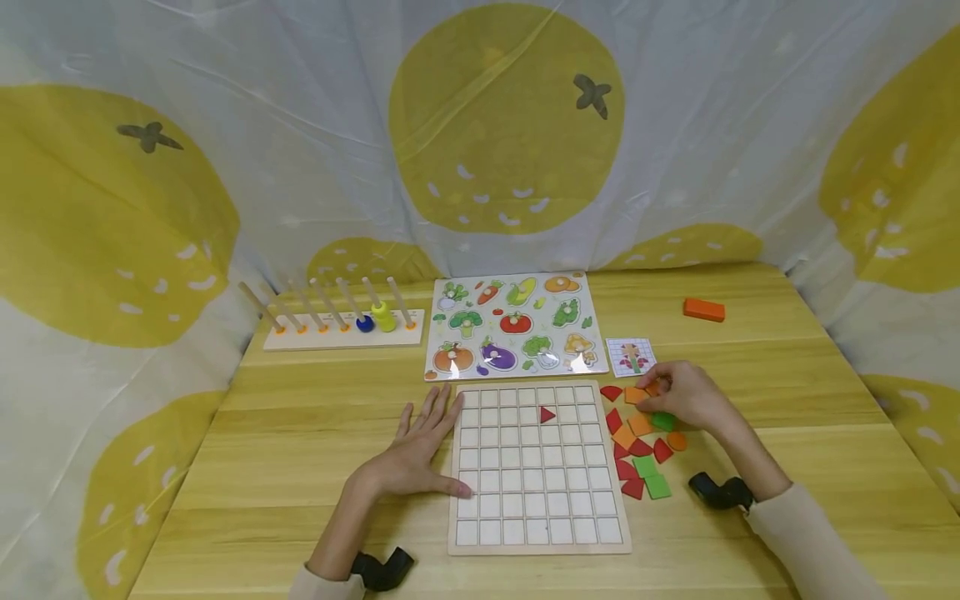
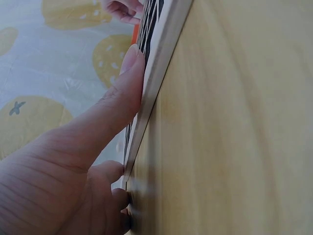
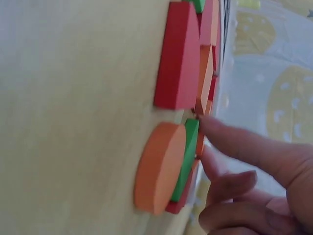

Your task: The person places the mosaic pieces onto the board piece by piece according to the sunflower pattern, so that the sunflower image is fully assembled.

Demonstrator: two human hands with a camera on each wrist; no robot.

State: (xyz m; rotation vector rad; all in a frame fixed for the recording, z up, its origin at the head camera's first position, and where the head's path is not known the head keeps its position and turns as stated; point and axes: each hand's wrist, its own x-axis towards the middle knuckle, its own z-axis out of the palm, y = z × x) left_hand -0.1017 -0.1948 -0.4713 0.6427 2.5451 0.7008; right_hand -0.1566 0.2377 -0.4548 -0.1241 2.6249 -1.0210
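A wooden grid board (image 1: 534, 551) lies flat in the middle of the table, with one red triangle (image 1: 547, 415) in an upper square. My left hand (image 1: 412, 458) rests spread along its left edge, the thumb (image 2: 124, 78) lying over the rim. To the board's right is a loose cluster of flat wooden pieces. There my right hand (image 1: 686, 396) pinches an orange square piece (image 1: 635, 395) between thumb and forefinger, low over the cluster. Close by are a green piece (image 3: 186, 161), an orange round piece (image 3: 161, 169) and a red quarter-circle piece (image 3: 178, 58).
Behind the board lies a vegetable puzzle (image 1: 517, 325). A peg stand (image 1: 345, 333) with blue and yellow beads is at the back left. A small pattern card (image 1: 632, 354) lies above the pieces. Farther right sits an orange block (image 1: 703, 310). A fruit-print cloth (image 1: 300, 125) encloses the table.
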